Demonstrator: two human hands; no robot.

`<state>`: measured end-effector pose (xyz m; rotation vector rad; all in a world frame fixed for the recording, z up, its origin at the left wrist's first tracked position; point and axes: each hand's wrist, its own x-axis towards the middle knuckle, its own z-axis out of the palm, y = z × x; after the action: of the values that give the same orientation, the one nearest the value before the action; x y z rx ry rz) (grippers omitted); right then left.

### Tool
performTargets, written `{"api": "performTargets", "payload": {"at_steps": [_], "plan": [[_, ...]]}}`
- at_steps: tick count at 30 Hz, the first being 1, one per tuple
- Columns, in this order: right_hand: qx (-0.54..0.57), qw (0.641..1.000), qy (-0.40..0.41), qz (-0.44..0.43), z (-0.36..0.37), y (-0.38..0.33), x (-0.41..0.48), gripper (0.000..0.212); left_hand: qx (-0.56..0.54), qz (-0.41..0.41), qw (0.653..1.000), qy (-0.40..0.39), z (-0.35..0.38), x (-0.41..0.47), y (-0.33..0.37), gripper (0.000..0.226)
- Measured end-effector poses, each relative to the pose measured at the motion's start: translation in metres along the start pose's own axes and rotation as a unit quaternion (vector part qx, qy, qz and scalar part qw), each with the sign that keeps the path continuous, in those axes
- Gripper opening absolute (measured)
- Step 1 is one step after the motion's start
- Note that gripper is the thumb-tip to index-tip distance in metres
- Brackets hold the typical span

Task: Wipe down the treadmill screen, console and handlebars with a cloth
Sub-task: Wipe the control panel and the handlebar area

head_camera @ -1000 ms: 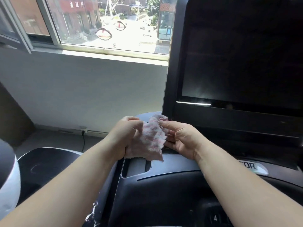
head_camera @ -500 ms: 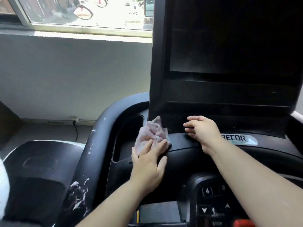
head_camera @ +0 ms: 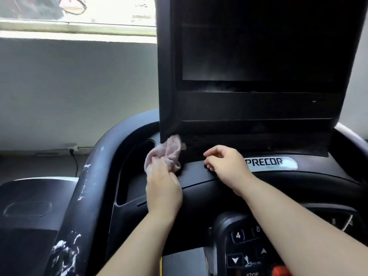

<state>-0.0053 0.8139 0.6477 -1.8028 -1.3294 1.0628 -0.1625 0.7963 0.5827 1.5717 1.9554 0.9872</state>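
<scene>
Pink cloth (head_camera: 171, 151) gripped by left hand (head_camera: 163, 188), pressed on console (head_camera: 199, 176) under screen (head_camera: 258, 46), seven o'clock corner. Right hand (head_camera: 227, 166) at cloth's three o'clock, loosely curled, empty, beside PRECOR badge (head_camera: 266, 161). White-flecked handlebar (head_camera: 87, 186) at nine o'clock.

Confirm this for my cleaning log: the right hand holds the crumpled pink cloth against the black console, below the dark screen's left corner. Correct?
Wrong hand. The head view shows the left hand holding the crumpled pink cloth against the black console, below the dark screen's left corner. The right hand holds nothing.
</scene>
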Motion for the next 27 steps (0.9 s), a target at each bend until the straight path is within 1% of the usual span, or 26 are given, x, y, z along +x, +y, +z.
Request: {"api": "performTargets", "payload": {"at_steps": [2,3,5,7,9,10,12,13,15,16,17,19,21,22,24,25,26,27], "plan": [[-0.017,1.0,0.002,-0.004,0.0,0.0,-0.001,0.017,-0.05,-0.132,0.99,0.001,-0.002,0.023,0.008,0.027],[-0.026,1.0,0.002,-0.007,0.001,0.0,-0.002,0.017,-0.077,-0.167,0.983,-0.011,-0.006,0.034,0.011,0.027],[-0.042,0.999,0.004,-0.012,0.003,0.0,-0.002,0.017,-0.133,-0.163,0.976,-0.053,-0.016,0.057,0.008,0.024],[-0.044,0.999,0.007,-0.009,0.005,-0.001,0.001,0.017,-0.157,-0.116,0.977,-0.084,-0.026,0.077,0.007,0.027],[-0.037,0.999,0.011,-0.006,0.006,-0.003,0.004,0.018,-0.104,-0.059,0.99,-0.078,-0.026,0.091,0.006,0.028],[-0.038,0.999,0.013,-0.006,0.006,-0.003,0.005,0.019,-0.071,-0.048,0.994,-0.064,-0.024,0.092,0.005,0.027],[-0.063,0.998,0.021,-0.012,0.008,-0.003,0.003,0.017,-0.02,-0.046,0.997,-0.056,-0.022,0.086,0.001,0.03],[-0.097,0.995,0.024,-0.022,0.01,-0.003,0.001,0.016,0.012,-0.045,0.996,-0.071,-0.023,0.079,-0.003,0.034],[-0.187,0.98,0.015,-0.062,0.018,-0.007,-0.002,0.014,0.077,-0.07,0.985,-0.141,-0.032,0.066,-0.018,0.04],[-0.215,0.973,0.003,-0.086,0.025,-0.012,-0.002,0.014,0.105,-0.081,0.973,-0.188,-0.04,0.058,-0.026,0.039],[-0.226,0.968,-0.011,-0.105,0.033,-0.017,0.0,0.015,0.135,-0.078,0.961,-0.227,-0.047,0.05,-0.032,0.039],[-0.23,0.964,-0.031,-0.128,0.051,-0.024,0.006,0.016,0.18,-0.054,0.944,-0.272,-0.06,0.034,-0.044,0.046],[-0.257,0.956,-0.024,-0.138,0.064,-0.026,0.011,0.015,0.175,-0.055,0.928,-0.323,-0.067,0.034,-0.049,0.046],[-0.274,0.951,-0.015,-0.142,0.068,-0.025,0.013,0.015,0.192,-0.052,0.912,-0.358,-0.069,0.042,-0.05,0.045],[-0.288,0.946,-0.002,-0.149,0.071,-0.021,0.016,0.013,0.262,-0.034,0.855,-0.446,-0.074,0.064,-0.045,0.044],[-0.287,0.946,0.003,-0.152,0.07,-0.019,0.016,0.013,0.297,-0.023,0.821,-0.487,-0.074,0.076,-0.041,0.039],[-0.286,0.946,0.008,-0.153,0.07,-0.019,0.016,0.012,0.343,-0.006,0.779,-0.525,-0.074,0.085,-0.038,0.033],[-0.286,0.946,0.012,-0.153,0.07,-0.018,0.016,0.012,0.402,0.009,0.722,-0.563,-0.075,0.088,-0.032,0.029]]}}
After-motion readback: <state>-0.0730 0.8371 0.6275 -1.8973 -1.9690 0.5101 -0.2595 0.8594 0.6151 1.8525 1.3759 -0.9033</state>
